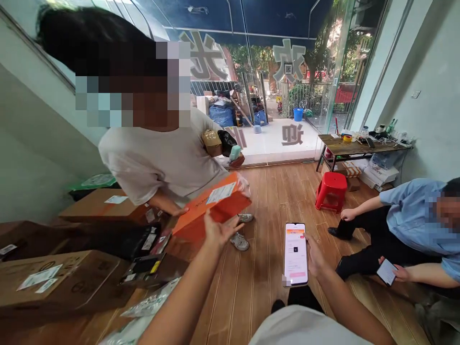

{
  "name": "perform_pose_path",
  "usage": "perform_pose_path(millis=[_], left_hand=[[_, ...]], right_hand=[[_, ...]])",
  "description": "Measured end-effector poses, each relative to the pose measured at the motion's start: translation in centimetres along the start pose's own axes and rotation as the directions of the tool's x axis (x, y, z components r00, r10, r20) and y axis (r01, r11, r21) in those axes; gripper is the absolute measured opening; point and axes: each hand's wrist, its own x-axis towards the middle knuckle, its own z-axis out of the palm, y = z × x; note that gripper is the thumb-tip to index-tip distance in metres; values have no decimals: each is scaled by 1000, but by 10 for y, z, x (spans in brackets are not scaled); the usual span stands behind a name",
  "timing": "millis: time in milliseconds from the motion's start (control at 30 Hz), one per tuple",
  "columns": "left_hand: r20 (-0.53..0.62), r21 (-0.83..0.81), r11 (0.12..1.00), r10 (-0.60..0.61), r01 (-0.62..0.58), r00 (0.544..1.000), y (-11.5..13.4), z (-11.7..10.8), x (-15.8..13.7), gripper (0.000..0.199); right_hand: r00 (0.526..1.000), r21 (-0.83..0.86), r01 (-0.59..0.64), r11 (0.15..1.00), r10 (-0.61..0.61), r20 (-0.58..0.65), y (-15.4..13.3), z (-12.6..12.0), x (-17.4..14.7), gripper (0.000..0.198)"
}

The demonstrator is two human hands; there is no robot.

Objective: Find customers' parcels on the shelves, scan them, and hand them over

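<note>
An orange box with a white label hangs tilted in front of me, held at its left end by a person in a pale T-shirt. My left hand is at the box's near lower edge, palm turned up and fingers spread. Whether those fingers touch the box I cannot tell. In my right hand is a smartphone, held upright by its right edge with the lit screen facing me. That person also carries a brown parcel and a black parcel under the other arm.
Large cartons and smaller packages are piled at the left. On the right, a seated person in a blue shirt holds another phone. A red stool stands before a cluttered table. Glass doors are at the back.
</note>
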Motion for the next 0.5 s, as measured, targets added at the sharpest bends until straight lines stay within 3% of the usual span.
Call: perform_pose_path(millis=[67, 133, 233, 400, 500], left_hand=[[118, 119, 991, -81, 67, 990, -16, 15, 0, 63], [240, 240, 967, -147, 88, 960, -40, 27, -6, 45], [356, 317, 948, -111, -8, 928, -71, 41, -15, 25], [358, 290, 929, 117, -230, 926, -85, 61, -3, 19], [303, 279, 917, 197, -284, 933, -90, 69, 12, 25]], right_hand=[[1000, -34, -9, 999, 9, 9, -4, 9, 19, 41], [1000, -72, -4, 997, 6, 24, -9, 16, 37, 42], [998, -124, 9, 992, 0, 69, -18, 26, 63, 42], [987, -189, -40, 981, 68, 145, -37, 38, 97, 42], [979, -220, -103, 970, 138, 150, -44, 38, 117, 44]])
